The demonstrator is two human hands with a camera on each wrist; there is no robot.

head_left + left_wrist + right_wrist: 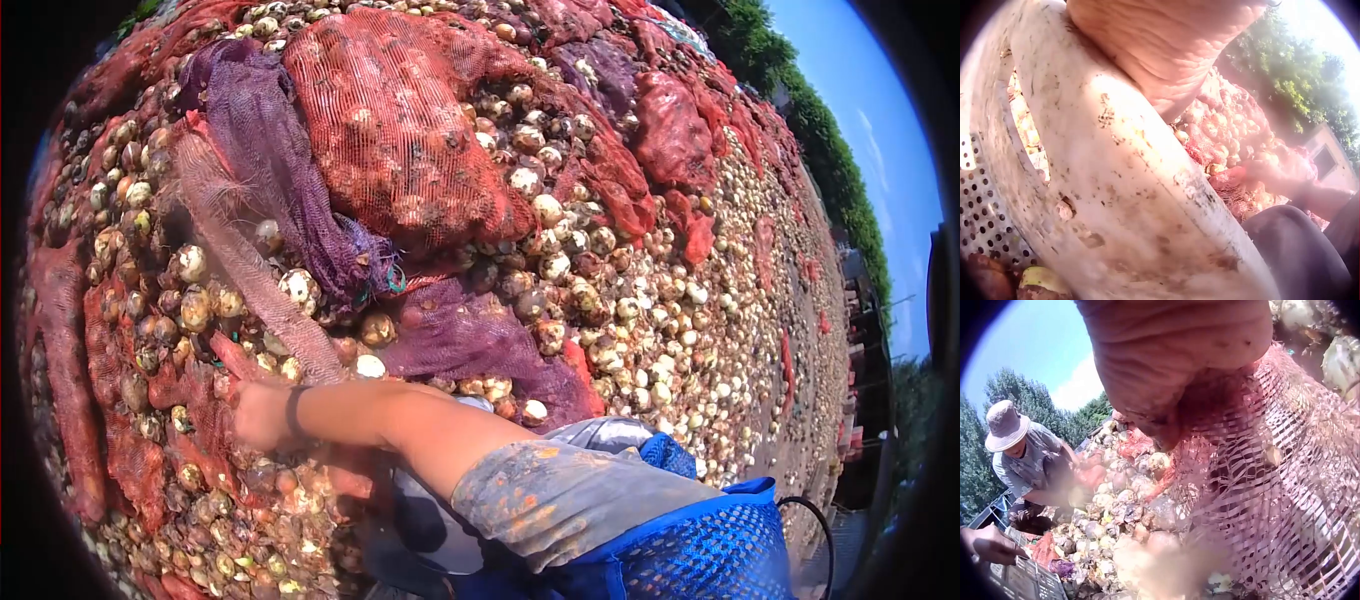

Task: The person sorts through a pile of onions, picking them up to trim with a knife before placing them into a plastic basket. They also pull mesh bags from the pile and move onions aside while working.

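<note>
In the head view my right hand [262, 415] is down among onions and torn red netting [195, 400]. The right wrist view has this hand [1179, 356] at the top, gripping red mesh [1272, 487] that spreads below it; the fingertips are hidden. My left hand [1166, 50] lies against the rim of a dirty white plastic basket [1116, 169] in the left wrist view, its fingers out of sight. Inside the basket, by its perforated side, are a few onions [1044, 281].
Full red mesh bag [400, 130] and purple netting [260, 150] lie on the onion heap [680, 350]. A person in a hat [1029, 450] bends over onions. At the lower left, a hand [997, 544], whose is unclear, touches a pale crate [1035, 578].
</note>
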